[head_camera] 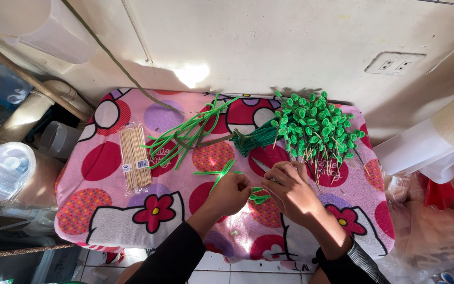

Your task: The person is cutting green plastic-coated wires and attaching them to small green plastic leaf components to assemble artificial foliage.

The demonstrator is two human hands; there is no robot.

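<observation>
My left hand pinches a thin green strip over the pink patterned cloth. My right hand is closed beside it, fingers curled on a small piece near the scissors; what it grips is hidden. Small green cut pieces lie between the two hands. Behind the right hand lies a heap of wooden sticks with green looped tips. A bundle of long green strips lies at the middle back.
A clear pack of wooden skewers lies on the cloth's left. Plastic containers crowd the left side, plastic bags the right. A wall with a socket stands behind.
</observation>
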